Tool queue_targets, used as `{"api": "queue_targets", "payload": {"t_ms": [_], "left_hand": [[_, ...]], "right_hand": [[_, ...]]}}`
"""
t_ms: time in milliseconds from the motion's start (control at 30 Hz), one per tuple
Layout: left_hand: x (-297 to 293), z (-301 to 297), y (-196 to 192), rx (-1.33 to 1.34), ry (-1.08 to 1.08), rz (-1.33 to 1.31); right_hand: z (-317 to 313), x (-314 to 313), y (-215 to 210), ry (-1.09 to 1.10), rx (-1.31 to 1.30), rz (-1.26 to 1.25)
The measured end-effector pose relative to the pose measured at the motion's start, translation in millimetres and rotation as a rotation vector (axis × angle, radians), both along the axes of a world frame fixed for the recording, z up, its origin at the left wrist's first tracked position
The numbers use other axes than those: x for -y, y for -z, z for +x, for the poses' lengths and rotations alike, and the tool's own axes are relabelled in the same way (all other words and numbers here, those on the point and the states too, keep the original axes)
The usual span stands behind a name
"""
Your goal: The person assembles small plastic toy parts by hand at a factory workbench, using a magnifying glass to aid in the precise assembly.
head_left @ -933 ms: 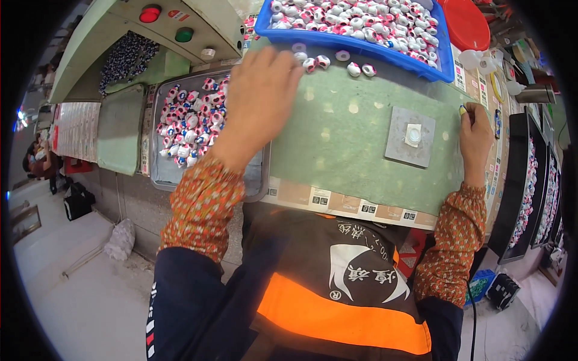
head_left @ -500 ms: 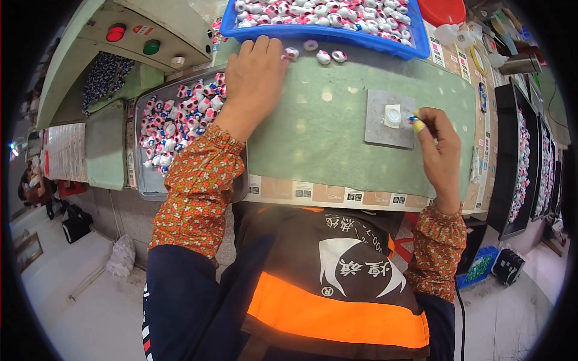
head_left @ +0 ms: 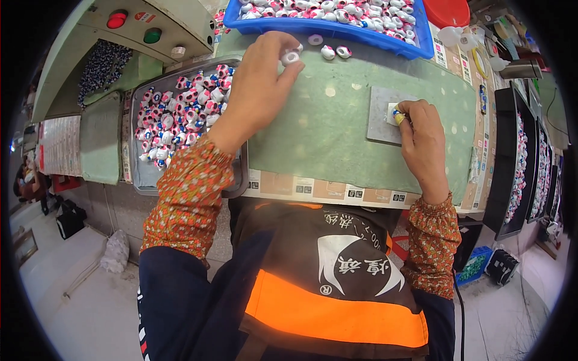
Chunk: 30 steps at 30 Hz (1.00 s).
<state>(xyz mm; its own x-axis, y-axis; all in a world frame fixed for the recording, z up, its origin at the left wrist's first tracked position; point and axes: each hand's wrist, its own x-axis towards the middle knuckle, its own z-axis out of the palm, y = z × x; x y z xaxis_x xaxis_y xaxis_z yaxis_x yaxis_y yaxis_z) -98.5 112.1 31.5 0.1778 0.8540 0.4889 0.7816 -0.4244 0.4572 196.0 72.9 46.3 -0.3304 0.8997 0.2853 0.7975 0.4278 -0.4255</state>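
My left hand (head_left: 262, 84) is closed in a pinch on a small white toy piece (head_left: 291, 58) with a round opening, just in front of the blue tray (head_left: 337, 31). Yellow coverings show on the fingertips of my right hand (head_left: 421, 129). That hand pinches a small blue-and-white piece (head_left: 395, 112) over the white pad on a grey square plate (head_left: 379, 129). My fingers hide most of this piece and part of the pad. Two white-and-pink toy pieces (head_left: 335, 53) and a pale ring-shaped piece (head_left: 315, 40) lie beside my left hand.
A grey tray (head_left: 139, 174) of pink, white and blue toy pieces stands at the left. Beyond it sits a machine housing (head_left: 78, 45) with red and green buttons. Black trays (head_left: 503, 180) line the right side. A red bowl (head_left: 448, 12) is at the far right.
My left hand has lifted from the mat with a white toy piece between its fingers. My right hand has moved left, bringing its small piece onto the plate's pad.
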Motion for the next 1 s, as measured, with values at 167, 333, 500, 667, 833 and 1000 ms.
{"api": "queue_targets", "payload": {"t_ms": [167, 333, 500, 667, 833, 1000], "left_hand": [[38.5, -5.0, -27.6, 0.957, 0.258, -0.778], [81.6, 23.6, -31.1, 1.372, 0.254, -0.94], [97.5, 46.9, -8.4, 1.775, 0.302, -1.042], [99.7, 56.0, 4.3, 1.846, 0.353, -1.101], [99.6, 60.5, 4.2, 1.806, 0.282, -1.132], [105.1, 61.6, 18.0, 1.667, 0.274, -1.066]], "right_hand": [[2.1, -2.6, 0.1, 0.008, 0.002, -0.048], [6.3, 1.0, -4.5, 0.186, -0.301, -0.268], [0.3, 5.6, -2.4, 0.177, -0.389, -0.283], [-22.2, 24.3, -8.1, 0.126, -0.669, -0.39], [-42.9, 46.4, -8.3, -0.024, -0.792, -0.528], [-58.5, 50.7, -3.7, -0.014, -0.829, -0.43]]}}
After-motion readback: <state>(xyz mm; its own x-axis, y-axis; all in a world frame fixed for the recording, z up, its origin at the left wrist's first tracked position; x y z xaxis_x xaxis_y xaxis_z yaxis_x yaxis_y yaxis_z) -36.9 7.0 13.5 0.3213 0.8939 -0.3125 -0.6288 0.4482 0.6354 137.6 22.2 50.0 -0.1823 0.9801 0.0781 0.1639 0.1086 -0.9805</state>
